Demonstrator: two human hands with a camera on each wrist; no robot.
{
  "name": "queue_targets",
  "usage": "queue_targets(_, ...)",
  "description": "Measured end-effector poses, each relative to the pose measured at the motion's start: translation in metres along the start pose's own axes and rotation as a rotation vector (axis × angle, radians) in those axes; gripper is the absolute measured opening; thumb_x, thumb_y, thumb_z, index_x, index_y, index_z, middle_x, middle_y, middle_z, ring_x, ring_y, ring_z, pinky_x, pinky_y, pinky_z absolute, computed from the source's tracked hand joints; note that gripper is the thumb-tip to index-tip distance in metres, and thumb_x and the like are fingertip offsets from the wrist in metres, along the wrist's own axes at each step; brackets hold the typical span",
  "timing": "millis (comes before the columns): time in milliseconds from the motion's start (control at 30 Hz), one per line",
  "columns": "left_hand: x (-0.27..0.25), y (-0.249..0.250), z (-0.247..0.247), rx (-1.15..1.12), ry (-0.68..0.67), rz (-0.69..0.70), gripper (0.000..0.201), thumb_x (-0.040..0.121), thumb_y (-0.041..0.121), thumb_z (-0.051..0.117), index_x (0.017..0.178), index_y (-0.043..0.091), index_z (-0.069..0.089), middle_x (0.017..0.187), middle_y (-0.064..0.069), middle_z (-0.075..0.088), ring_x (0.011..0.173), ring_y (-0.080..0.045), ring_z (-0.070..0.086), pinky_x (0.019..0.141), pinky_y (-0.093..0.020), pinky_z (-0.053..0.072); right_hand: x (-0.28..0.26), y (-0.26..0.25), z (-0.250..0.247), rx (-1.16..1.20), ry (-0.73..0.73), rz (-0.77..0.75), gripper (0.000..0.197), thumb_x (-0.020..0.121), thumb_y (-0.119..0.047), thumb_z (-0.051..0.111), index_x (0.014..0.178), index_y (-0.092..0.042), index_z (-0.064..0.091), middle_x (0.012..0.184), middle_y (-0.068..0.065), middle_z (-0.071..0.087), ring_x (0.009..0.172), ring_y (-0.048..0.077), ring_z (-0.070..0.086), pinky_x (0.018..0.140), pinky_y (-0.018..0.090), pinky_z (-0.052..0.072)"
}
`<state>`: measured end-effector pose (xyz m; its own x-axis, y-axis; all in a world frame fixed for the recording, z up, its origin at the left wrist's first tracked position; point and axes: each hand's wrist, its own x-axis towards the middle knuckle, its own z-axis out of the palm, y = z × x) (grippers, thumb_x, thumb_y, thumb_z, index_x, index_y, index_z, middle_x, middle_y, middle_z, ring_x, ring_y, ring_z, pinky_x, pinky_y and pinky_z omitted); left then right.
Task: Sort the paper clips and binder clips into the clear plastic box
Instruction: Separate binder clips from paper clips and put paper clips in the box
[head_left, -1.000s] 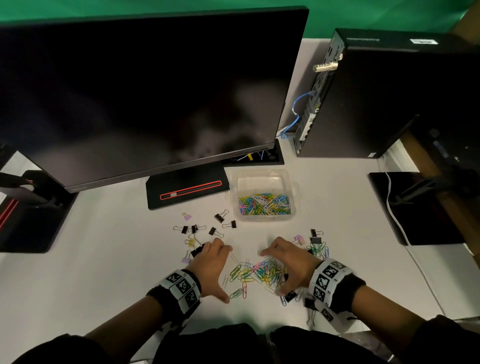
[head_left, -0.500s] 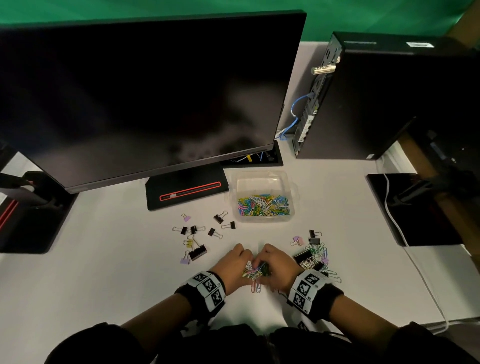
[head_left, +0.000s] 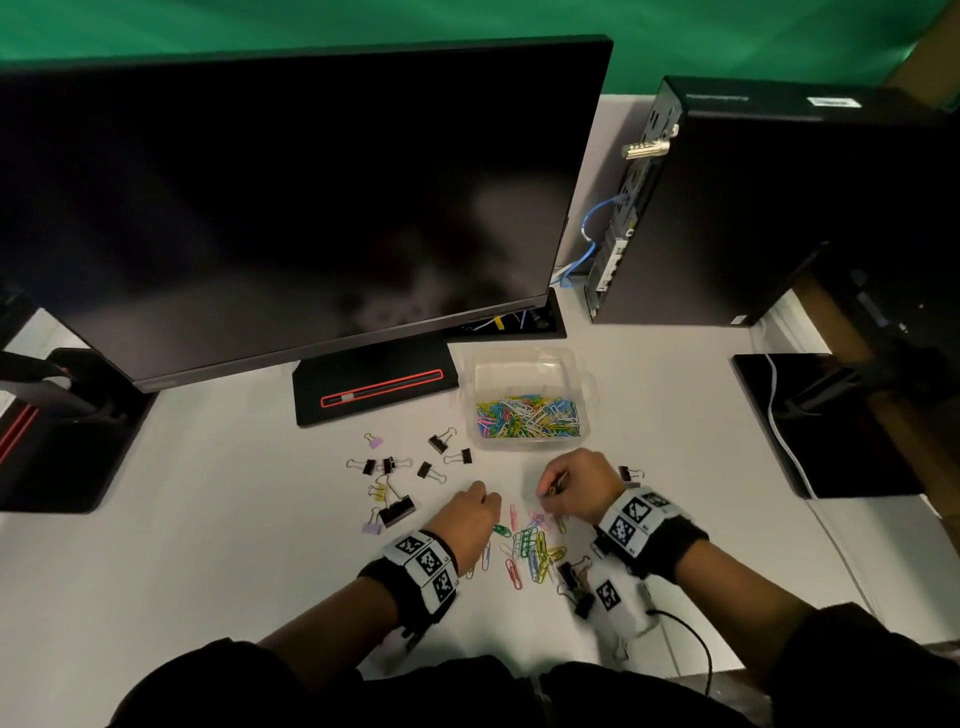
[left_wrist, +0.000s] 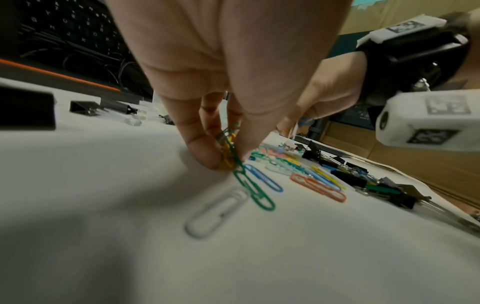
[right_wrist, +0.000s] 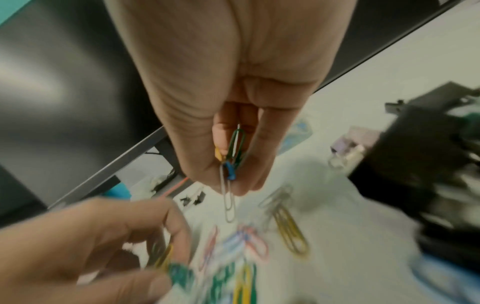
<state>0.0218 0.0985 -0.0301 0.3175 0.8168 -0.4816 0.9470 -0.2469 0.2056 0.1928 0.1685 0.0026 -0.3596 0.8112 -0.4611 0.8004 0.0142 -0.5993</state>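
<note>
The clear plastic box (head_left: 530, 364) stands in front of the monitor base and holds many coloured paper clips (head_left: 527, 417). Loose paper clips (head_left: 530, 548) lie on the white desk between my hands. My left hand (head_left: 475, 512) pinches a small bunch of paper clips (left_wrist: 230, 148), a green one hanging down to the desk. My right hand (head_left: 576, 488), lifted a little nearer the box, pinches several paper clips (right_wrist: 232, 162), a silver one dangling. Black, yellow and lilac binder clips (head_left: 397, 483) are scattered left of my hands, and more binder clips (head_left: 571, 577) lie under my right wrist.
A large dark monitor (head_left: 291, 208) on its black base (head_left: 374, 384) stands behind the box. A black computer case (head_left: 769, 208) is at the back right. Black pads lie at the left edge (head_left: 67, 441) and the right edge (head_left: 810, 426) of the desk, the right one crossed by a white cable (head_left: 779, 426).
My hands, cupped together over the pile half a second ago, have parted and risen. Each now pinches some paper clips, and the right hand has moved toward the box.
</note>
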Motion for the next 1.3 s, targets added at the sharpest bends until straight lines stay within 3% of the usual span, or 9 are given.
queue_targets(200, 0.000, 0.000, -0.009, 0.089, -0.034, -0.036, 0.039, 0.083, -0.013, 0.041, 0.121, -0.005, 0.039, 0.125, -0.023, 0.042, 0.110, -0.035, 0.052, 0.091, -0.038, 0.045, 0.026, -0.020, -0.034, 0.148, 0.193, -0.003, 0.014, 0.072, -0.005, 0.073, 0.069, -0.018, 0.069, 0.075, 0.003, 0.069, 0.061, 0.010, 0.061, 0.064, 0.016, 0.051)
queue_targets(333, -0.002, 0.004, -0.015, 0.117, -0.060, -0.040, 0.040, 0.083, -0.015, 0.040, 0.123, -0.008, 0.038, 0.126, -0.025, 0.042, 0.112, -0.037, 0.051, 0.093, -0.040, 0.044, 0.047, -0.024, -0.044, 0.172, 0.330, 0.013, 0.010, 0.079, -0.015, 0.069, 0.088, -0.012, 0.074, 0.093, 0.008, 0.073, 0.079, 0.014, 0.063, 0.077, 0.020, 0.047)
queue_targets(467, 0.001, 0.005, -0.019, 0.113, -0.090, -0.051, 0.043, 0.082, -0.015, 0.046, 0.123, -0.009, 0.038, 0.128, -0.026, 0.041, 0.115, -0.037, 0.049, 0.096, -0.041, 0.044, 0.052, -0.024, -0.047, -0.041, 0.248, -0.031, 0.019, 0.088, -0.019, 0.057, 0.097, -0.011, 0.072, 0.108, 0.006, 0.070, 0.097, 0.019, 0.062, 0.081, 0.019, 0.040)
queue_targets(633, 0.005, 0.005, -0.021, 0.108, -0.107, -0.055, 0.040, 0.083, -0.013, 0.047, 0.122, -0.009, 0.039, 0.127, -0.026, 0.042, 0.115, -0.037, 0.050, 0.096, -0.041, 0.046, 0.030, -0.019, -0.039, -0.116, 0.166, -0.188, 0.017, 0.085, -0.007, 0.057, 0.096, -0.011, 0.070, 0.104, 0.005, 0.068, 0.081, 0.009, 0.054, 0.077, 0.019, 0.041)
queue_targets(767, 0.006, 0.005, -0.020, 0.128, -0.109, -0.051, 0.038, 0.083, -0.012, 0.046, 0.120, -0.009, 0.041, 0.125, -0.025, 0.043, 0.114, -0.036, 0.050, 0.095, -0.040, 0.047, 0.014, -0.001, -0.018, -0.278, -0.017, -0.176, 0.023, 0.079, -0.008, 0.060, 0.101, -0.014, 0.067, 0.108, 0.006, 0.065, 0.088, 0.012, 0.054, 0.089, 0.028, 0.048)
queue_targets(900, 0.006, 0.004, -0.019, 0.138, -0.096, -0.039, 0.036, 0.083, -0.013, 0.045, 0.119, -0.008, 0.042, 0.124, -0.024, 0.044, 0.113, -0.035, 0.050, 0.094, -0.039, 0.046, 0.001, 0.013, 0.004, -0.409, -0.121, -0.100, 0.078, 0.066, -0.043, 0.076, 0.133, -0.020, 0.041, 0.130, 0.004, 0.040, 0.120, 0.022, 0.038, 0.106, 0.036, 0.035)
queue_targets(1000, 0.008, 0.000, -0.019, 0.083, -0.109, -0.044, 0.033, 0.086, -0.008, 0.047, 0.119, -0.005, 0.043, 0.124, -0.022, 0.045, 0.112, -0.034, 0.053, 0.092, -0.037, 0.045, -0.012, 0.014, 0.019, -0.404, -0.150, -0.168, 0.107, 0.052, -0.053, 0.082, 0.140, -0.023, 0.029, 0.130, 0.004, 0.033, 0.118, 0.022, 0.031, 0.101, 0.034, 0.034)
queue_targets(1133, 0.013, -0.011, -0.024, -0.055, -0.114, -0.084, 0.027, 0.092, 0.003, 0.047, 0.118, -0.001, 0.044, 0.123, -0.018, 0.046, 0.115, -0.033, 0.052, 0.095, -0.037, 0.043, -0.020, 0.016, 0.039, -0.364, -0.211, -0.327, 0.105, 0.051, -0.048, 0.084, 0.139, -0.024, 0.031, 0.125, 0.006, 0.031, 0.115, 0.020, 0.029, 0.096, 0.026, 0.029)
queue_targets(1300, 0.017, -0.018, -0.038, -0.186, -0.065, -0.092, 0.027, 0.094, 0.012, 0.048, 0.118, 0.000, 0.050, 0.123, -0.019, 0.050, 0.114, -0.032, 0.051, 0.095, -0.036, 0.041, -0.014, 0.025, 0.047, -0.139, -0.167, -0.291, 0.078, 0.055, -0.028, 0.086, 0.126, -0.023, 0.053, 0.115, 0.000, 0.036, 0.107, 0.011, 0.037, 0.099, 0.022, 0.035)
